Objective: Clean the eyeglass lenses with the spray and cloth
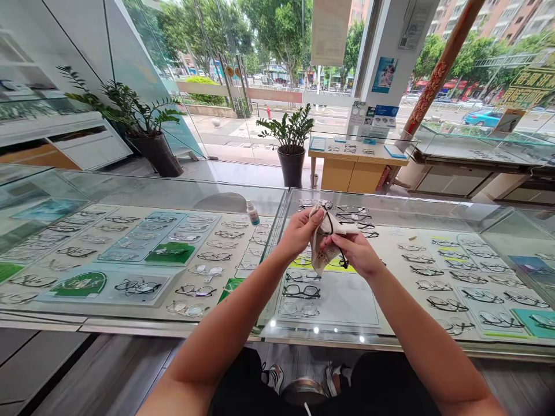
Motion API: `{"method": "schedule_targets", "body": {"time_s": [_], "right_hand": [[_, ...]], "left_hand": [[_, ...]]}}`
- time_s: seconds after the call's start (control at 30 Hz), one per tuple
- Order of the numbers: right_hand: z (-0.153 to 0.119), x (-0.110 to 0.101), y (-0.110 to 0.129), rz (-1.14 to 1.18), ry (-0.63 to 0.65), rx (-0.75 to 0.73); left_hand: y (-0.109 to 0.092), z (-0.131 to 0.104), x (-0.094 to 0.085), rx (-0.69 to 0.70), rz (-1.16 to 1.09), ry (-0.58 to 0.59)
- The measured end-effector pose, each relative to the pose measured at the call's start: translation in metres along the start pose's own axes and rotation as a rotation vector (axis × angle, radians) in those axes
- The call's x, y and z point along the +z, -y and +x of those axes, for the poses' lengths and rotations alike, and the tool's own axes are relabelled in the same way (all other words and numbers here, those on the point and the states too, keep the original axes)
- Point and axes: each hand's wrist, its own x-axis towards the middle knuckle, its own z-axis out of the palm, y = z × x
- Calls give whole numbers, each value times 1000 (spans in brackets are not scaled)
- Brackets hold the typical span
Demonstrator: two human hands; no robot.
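Note:
Above the glass display counter, my left hand (302,231) pinches a pale cleaning cloth (321,249) around a pair of dark-framed eyeglasses (330,221). My right hand (353,252) is closed on the same eyeglasses from the other side, fingers at the frame and the cloth's edge. One dark temple arm of the glasses hangs below my right fingers. Most of the lenses are hidden by the cloth and my fingers. A small white spray bottle (252,212) with a blue-green base stands on the counter, to the left of my hands.
Rows of eyeglasses (301,290) lie inside the glass counter (277,186) on both sides. Beyond it stand a potted plant (291,164), a second potted plant (158,153) and a wooden display cabinet (359,172). A round stool (304,390) sits between my feet.

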Motion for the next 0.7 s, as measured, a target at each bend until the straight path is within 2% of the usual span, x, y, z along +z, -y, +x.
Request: {"method": "schedule_targets", "body": {"time_s": [0.17,0.3,0.5,0.7], "right_hand": [[3,-6,7,37,-11,-12],[4,-4,1,59,2,-14],[1,4,-5,44,53,-13],[1,2,6,152,46,25]], "left_hand": [[-5,1,-10,-7,30,33],[-1,-2,-5,-41,-27,73],[2,-5,6,-22,-7,-33],[-1,-2,-1,-72,-85,3]]}}
